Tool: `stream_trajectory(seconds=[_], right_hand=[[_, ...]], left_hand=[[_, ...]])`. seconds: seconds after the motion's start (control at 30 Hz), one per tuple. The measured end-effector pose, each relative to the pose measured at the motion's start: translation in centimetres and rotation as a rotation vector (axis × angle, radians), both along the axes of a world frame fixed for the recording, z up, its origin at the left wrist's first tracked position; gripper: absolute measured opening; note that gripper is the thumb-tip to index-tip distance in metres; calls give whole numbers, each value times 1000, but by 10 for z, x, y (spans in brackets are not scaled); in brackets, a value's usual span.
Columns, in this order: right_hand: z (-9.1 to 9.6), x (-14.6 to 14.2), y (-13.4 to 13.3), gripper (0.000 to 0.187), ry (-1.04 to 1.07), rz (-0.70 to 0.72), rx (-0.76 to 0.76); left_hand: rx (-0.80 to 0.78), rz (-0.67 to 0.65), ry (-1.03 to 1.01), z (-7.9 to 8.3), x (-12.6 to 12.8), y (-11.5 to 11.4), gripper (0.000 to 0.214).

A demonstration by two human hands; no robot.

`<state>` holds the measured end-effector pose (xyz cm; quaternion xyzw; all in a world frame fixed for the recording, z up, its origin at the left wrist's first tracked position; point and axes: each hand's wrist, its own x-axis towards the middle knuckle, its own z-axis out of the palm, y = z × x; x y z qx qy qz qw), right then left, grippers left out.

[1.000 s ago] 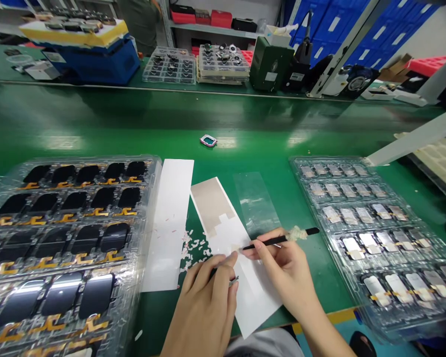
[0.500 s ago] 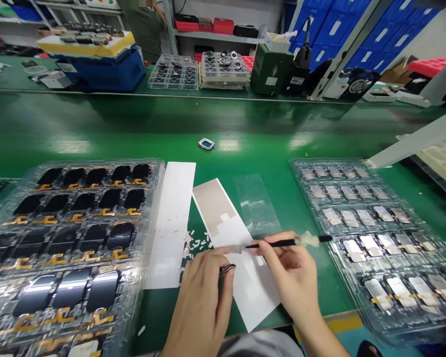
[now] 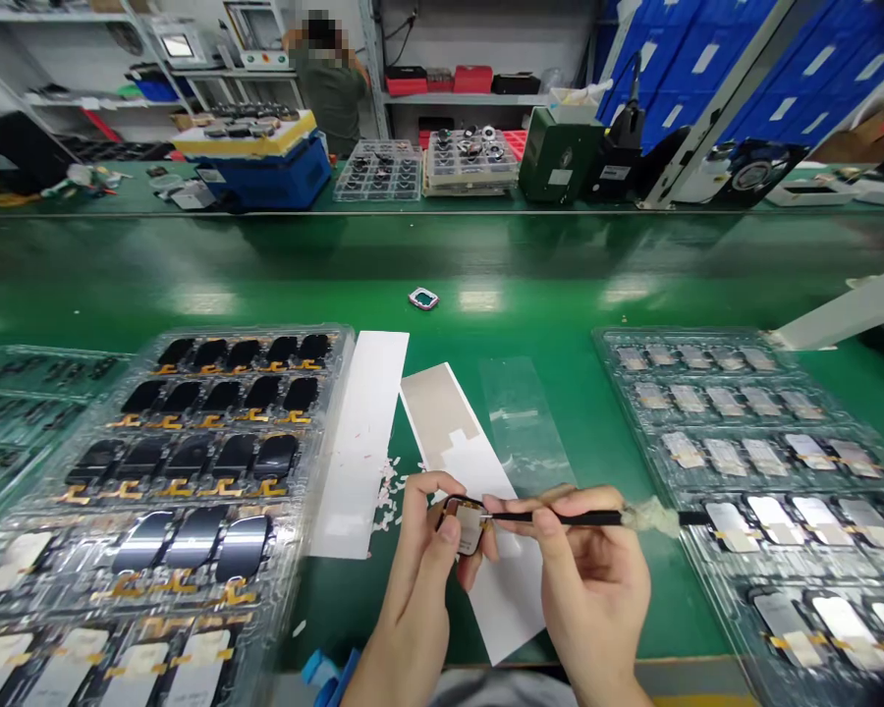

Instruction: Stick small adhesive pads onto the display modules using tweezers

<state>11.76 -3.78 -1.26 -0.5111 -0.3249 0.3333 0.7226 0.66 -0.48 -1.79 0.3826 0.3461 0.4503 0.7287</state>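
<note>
My left hand point(image 3: 419, 579) is closed around the edges of a small watch-style display point(image 3: 469, 530), its grey back tilted up and framed by a dark rim. In my right hand point(image 3: 596, 579), pinched between thumb and fingers, is a slender black hand tool point(image 3: 593, 517) with a thin metal tip and a pale wrapping near its rear. The tip meets the display's right edge; whether it touches is too small to tell. Beneath both hands lies a white sheet point(image 3: 512, 614) with a partly used grey-beige sticker area point(image 3: 436, 407).
Left stands a clear tray point(image 3: 295, 530) of dark displays; right, another tray point(image 3: 678, 501) of displays with silvery backs. A white strip point(image 3: 360, 432), small scraps point(image 3: 388, 491), a clear film point(image 3: 526, 412) and a small frame-like part point(image 3: 422, 298) lie between. A person point(image 3: 331, 88) stands behind.
My left hand has turned, and the display's grey back now faces me. The small pale piece at the tool's tip no longer shows there. My view has tilted up and shifted left.
</note>
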Motion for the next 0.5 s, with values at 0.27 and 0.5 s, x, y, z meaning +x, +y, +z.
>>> stream_trajectory(seconds=[0.27, 0.5], right_hand=[[-4, 6, 4, 9, -64, 14, 46], [-1, 0, 1, 10, -8, 20, -3]], left_hand=[[5, 16, 27, -2, 4, -3, 35], [-49, 8, 59, 7, 1, -5, 30]])
